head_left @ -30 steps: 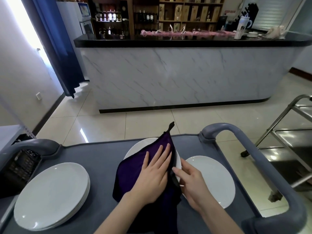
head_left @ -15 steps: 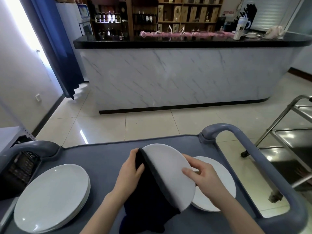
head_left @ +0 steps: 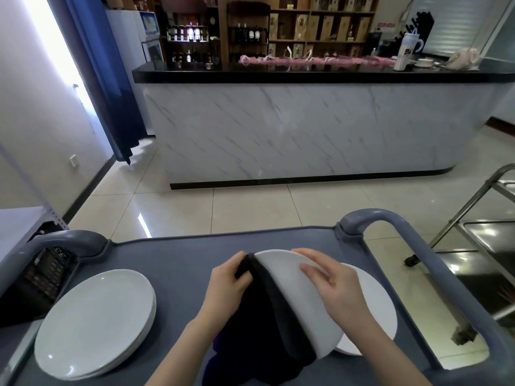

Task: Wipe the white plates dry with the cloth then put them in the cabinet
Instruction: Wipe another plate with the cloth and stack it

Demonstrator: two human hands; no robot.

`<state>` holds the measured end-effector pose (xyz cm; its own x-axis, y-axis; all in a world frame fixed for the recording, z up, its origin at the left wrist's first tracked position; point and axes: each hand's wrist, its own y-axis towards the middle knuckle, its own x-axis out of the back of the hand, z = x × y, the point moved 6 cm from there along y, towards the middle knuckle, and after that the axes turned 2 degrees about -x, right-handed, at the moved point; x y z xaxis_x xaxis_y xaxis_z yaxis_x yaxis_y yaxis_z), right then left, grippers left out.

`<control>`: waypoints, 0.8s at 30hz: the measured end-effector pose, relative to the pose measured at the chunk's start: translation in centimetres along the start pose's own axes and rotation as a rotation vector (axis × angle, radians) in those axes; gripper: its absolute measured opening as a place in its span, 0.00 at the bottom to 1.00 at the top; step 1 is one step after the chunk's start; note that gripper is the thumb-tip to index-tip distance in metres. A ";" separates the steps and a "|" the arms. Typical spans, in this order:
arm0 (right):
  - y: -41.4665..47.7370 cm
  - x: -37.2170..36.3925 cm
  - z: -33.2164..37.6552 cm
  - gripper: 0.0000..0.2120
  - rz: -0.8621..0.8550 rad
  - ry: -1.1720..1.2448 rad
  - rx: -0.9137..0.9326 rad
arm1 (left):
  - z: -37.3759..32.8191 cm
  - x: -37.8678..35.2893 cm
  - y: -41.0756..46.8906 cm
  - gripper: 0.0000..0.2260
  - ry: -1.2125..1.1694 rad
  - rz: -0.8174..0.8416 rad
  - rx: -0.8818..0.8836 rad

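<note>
I hold a white plate [head_left: 298,299] tilted on edge over the grey cart top [head_left: 172,260], its underside facing up. My right hand [head_left: 334,288] lies over that underside and grips the plate. My left hand [head_left: 225,288] is closed on a dark purple cloth [head_left: 259,338], which is pressed against the plate's hidden face and hangs down below it. Another white plate [head_left: 376,307] lies flat under my right hand. A stack of white plates [head_left: 94,321] rests at the cart's left.
The cart has grey handle bars at left [head_left: 55,240] and right [head_left: 418,246]. A steel trolley [head_left: 485,240] stands to the right. A marble-fronted bar counter [head_left: 306,126] is across the tiled floor. A dark crate [head_left: 36,282] sits at the left.
The plate lay flat under the cloth a second ago. It was then lifted and turned on edge with the cloth behind it. Since half a second ago my right hand slid further across its underside.
</note>
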<state>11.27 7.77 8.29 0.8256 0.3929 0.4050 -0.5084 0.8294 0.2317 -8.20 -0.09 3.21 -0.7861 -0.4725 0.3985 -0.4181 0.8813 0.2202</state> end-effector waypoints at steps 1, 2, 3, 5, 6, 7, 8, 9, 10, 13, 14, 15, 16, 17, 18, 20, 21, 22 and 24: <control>-0.3 0.2 -0.2 0.15 -0.062 0.101 -0.038 | 0.4 0.4 -0.2 0.10 -0.044 -0.073 0.039; -0.6 0.3 -0.5 0.14 -0.125 0.182 -0.071 | 0.7 0.7 -0.4 0.11 -0.078 -0.131 0.068; -0.8 0.3 -0.8 0.14 -0.181 0.245 -0.100 | 1.0 0.9 -0.6 0.11 -0.104 -0.172 0.089; -1.2 0.1 -1.3 0.15 -0.214 0.299 -0.137 | 1.3 1.4 -0.8 0.11 -0.122 -0.209 0.106; -1.1 0.0 -1.4 0.15 -0.179 0.272 -0.142 | 1.3 1.7 -0.8 0.11 -0.111 -0.213 0.101; -0.8 0.0 -1.4 0.15 -0.120 0.216 -0.141 | 1.4 2.1 -0.7 0.12 -0.089 -0.210 0.091; -0.6 -0.1 -1.4 0.14 -0.053 0.150 -0.133 | 1.3 2.4 -0.7 0.13 -0.060 -0.198 0.079; -0.2 -0.1 -1.2 0.12 0.017 0.092 -0.122 | 1.1 2.6 -0.5 0.13 -0.021 -0.171 0.062; 0.2 -0.3 -1.0 0.10 0.090 0.031 -0.101 | 0.7 2.6 -0.3 0.12 0.029 -0.127 0.038; 0.9 -2.2 -0.1 0.05 0.287 -0.278 0.024 | -1.1 1.4 0.0 0.07 0.215 0.085 -0.073; 0.9 -2.8 -0.1 0.05 0.314 -0.356 0.062 | -1.8 1.0 -0.1 0.06 0.239 0.162 -0.100; 0.9 -3.2 -0.2 0.06 0.308 -0.379 0.083 | -2.3 0.6 -0.2 0.07 0.231 0.231 -0.104; 0.9 -3.2 -0.4 0.06 0.283 -0.358 0.087 | -2.6 0.4 -0.4 0.07 0.195 0.282 -0.090; 0.9 -3.1 -0.7 0.06 0.247 -0.320 0.082 | -2.8 0.4 -0.5 0.08 0.142 0.306 -0.069; 0.9 -2.8 -1.0 0.06 0.212 -0.284 0.076 | -2.8 0.6 -0.6 0.11 0.079 0.308 -0.047; 0.8 -2.5 -1.4 0.07 0.159 -0.238 0.060 | -2.7 0.9 -0.7 0.16 -0.038 0.293 -0.006; 0.8 -2.5 -1.5 0.06 0.141 -0.215 0.051 | -2.6 1.0 -0.7 0.17 -0.065 0.292 0.000; 0.8 -2.5 -1.4 0.06 0.124 -0.188 0.043 | -2.7 1.0 -0.6 0.16 -0.052 0.290 -0.012; 0.5 -2.7 -1.3 0.04 0.091 -0.121 0.035 | -3.0 1.1 -0.1 0.11 0.073 0.254 -0.077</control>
<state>9.11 7.65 6.23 0.7414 0.4136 0.5285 -0.5897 0.7774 0.2189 -7.65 -0.69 6.28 -0.8254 -0.2380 0.5120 -0.1739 0.9699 0.1705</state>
